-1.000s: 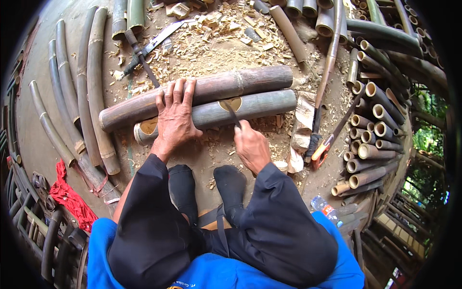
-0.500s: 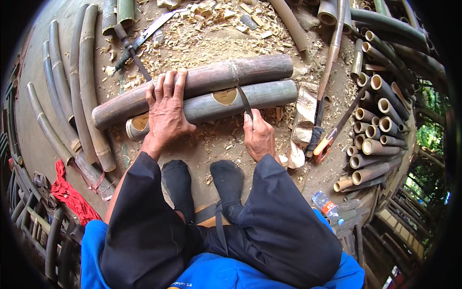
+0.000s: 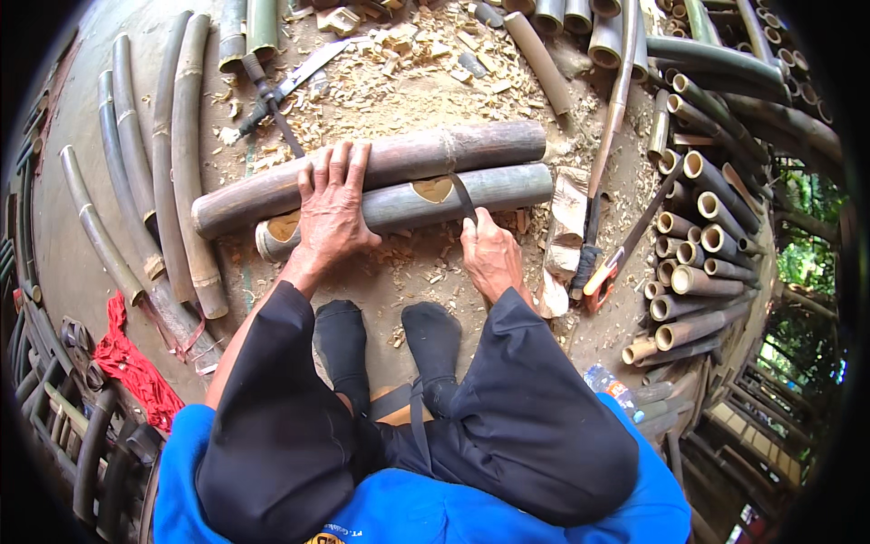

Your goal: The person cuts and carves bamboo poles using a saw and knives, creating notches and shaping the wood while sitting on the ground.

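Two lengths of dark bamboo lie side by side across the ground in front of me. The farther bamboo tube [image 3: 399, 156] is plain, with a ridged node. Its nearer neighbour [image 3: 507, 187] has two openings cut in its side, one by my left hand and one near its middle. My left hand [image 3: 335, 216] lies across both, its fingers curled over the farther tube and its thumb out along the nearer one. In my right hand [image 3: 492, 257] is a knife [image 3: 463, 199] with a narrow dark blade, its tip against the farther tube near the node. The fist hides its handle.
Wood chips [image 3: 399, 68] cover the ground beyond. A machete [image 3: 313, 71] lies at the far left near long bamboo poles [image 3: 188, 172]. On the right are a chipped wood block [image 3: 564, 236], an orange-handled saw [image 3: 625, 249], stacked bamboo tubes [image 3: 698, 281] and a plastic bottle [image 3: 612, 388].
The whole view has shifted slightly, so the bamboo tubes sit a little lower in it. Both hands keep their hold, and the knife stays near the node.
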{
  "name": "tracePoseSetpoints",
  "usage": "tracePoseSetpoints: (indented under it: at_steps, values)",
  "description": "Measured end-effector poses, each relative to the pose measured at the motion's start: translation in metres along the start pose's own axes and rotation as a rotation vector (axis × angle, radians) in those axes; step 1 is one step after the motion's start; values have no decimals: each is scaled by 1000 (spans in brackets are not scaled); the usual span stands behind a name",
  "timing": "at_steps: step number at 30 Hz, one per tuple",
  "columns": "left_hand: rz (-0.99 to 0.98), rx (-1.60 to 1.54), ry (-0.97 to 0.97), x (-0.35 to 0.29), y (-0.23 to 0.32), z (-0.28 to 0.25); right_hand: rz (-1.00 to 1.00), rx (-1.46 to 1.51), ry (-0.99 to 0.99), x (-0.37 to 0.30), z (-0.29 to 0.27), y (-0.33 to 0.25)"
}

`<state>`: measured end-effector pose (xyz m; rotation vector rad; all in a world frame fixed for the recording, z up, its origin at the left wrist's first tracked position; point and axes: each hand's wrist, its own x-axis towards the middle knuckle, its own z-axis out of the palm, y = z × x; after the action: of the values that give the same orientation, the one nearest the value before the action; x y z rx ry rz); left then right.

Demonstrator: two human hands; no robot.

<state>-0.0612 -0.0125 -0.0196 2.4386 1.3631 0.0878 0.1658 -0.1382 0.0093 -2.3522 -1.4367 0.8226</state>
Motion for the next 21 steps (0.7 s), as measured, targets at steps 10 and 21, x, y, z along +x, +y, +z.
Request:
tracePoseSetpoints:
  at_steps: [10, 21]
  values:
    - [-144, 68, -44, -63, -97, -45, -223, 334, -222, -42, 59, -82]
    - [-161, -58, 96, -91, -157, -35, -583, 162, -296, -37, 136, -134]
